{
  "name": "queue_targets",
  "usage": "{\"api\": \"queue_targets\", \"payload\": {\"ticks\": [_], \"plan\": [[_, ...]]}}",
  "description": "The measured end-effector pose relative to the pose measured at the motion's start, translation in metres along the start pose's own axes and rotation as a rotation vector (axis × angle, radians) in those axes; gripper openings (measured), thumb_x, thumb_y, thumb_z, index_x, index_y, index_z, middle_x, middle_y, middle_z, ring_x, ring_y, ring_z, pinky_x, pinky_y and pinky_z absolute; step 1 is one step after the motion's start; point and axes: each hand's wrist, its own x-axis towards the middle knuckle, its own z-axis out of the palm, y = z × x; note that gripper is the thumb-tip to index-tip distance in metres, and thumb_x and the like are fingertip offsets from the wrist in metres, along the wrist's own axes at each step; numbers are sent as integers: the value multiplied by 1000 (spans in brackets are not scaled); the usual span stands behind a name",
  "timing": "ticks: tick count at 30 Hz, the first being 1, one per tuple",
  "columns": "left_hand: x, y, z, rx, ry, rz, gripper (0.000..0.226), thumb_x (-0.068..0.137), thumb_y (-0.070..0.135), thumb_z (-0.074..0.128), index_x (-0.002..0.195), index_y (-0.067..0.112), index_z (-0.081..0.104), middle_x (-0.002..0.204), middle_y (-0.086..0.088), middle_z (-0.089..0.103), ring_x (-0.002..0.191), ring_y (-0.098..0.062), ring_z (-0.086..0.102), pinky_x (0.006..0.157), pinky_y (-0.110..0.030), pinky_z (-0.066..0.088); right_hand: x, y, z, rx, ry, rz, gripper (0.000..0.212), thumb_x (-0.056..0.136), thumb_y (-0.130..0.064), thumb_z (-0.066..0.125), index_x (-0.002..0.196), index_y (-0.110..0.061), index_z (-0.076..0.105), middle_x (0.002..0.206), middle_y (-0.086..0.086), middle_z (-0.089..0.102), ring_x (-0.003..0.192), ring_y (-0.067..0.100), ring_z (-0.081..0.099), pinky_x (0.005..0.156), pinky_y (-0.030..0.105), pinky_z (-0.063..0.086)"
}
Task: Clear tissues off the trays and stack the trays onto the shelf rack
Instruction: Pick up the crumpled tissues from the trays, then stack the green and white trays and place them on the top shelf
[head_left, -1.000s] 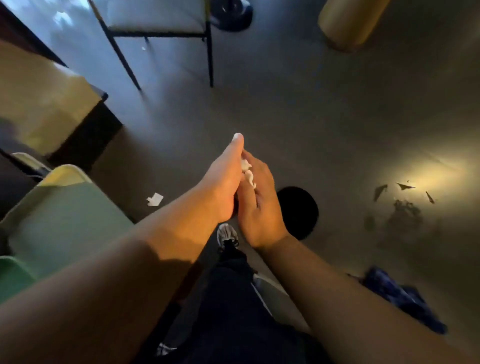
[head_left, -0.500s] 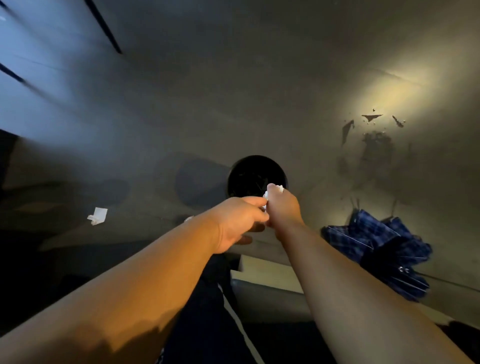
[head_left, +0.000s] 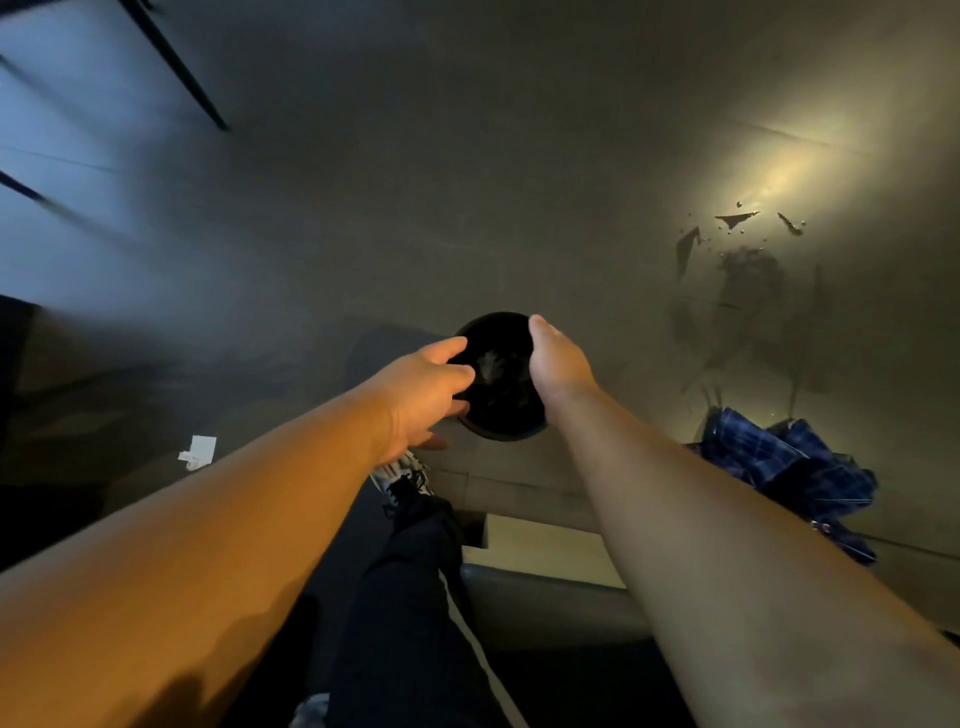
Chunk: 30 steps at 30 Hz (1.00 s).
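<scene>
Both my arms reach out over a round black bin (head_left: 506, 415) that stands on the grey floor. A crumpled white tissue (head_left: 489, 367), blurred, is inside the bin's dark opening, clear of both hands. My left hand (head_left: 422, 392) is at the bin's left rim with fingers spread and nothing in it. At the right rim is my right hand (head_left: 558, 361), loosely curled and also empty. No tray and no shelf rack are in view.
A scrap of white paper (head_left: 199, 452) lies on the floor to the left. A blue plaid cloth (head_left: 789, 467) is heaped at the right, with dark stains (head_left: 748, 270) on the floor beyond it. My leg and shoe (head_left: 405, 480) are below the bin. Dark furniture legs (head_left: 179, 65) cross the upper left.
Both hands held the tissue pinched together above the bin; now they have parted and let it go, and the tissue is inside the bin. The view has swung toward the bin.
</scene>
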Motion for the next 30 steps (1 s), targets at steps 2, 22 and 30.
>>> {"api": "queue_targets", "payload": {"ticks": [2,22,30], "plan": [[-10,0,-5,-3,44,39,53,105,24,43,154,38,28,146,6,49,122,-19,56,88,-40,47,-23,-4,17,52,-78,-36,58,101,-53,42,152,-26,46,151,4,51,130,31,53,114,49,39],[-336,-139,-202,-257,829,528,41,86,4,45,125,10,58,104,-22,64,92,-38,63,66,-44,49,-398,-20,268,-444,-687,-955,33,103,-27,45,110,-14,74,111,1,73,107,20,66,95,36,52],[-394,-262,-192,-106,1156,316,45,86,3,45,127,17,57,118,-7,61,100,-25,62,86,-45,56,-434,41,325,-1057,-451,-1218,57,88,-33,62,143,-23,52,138,10,53,122,30,52,99,46,53]]}}
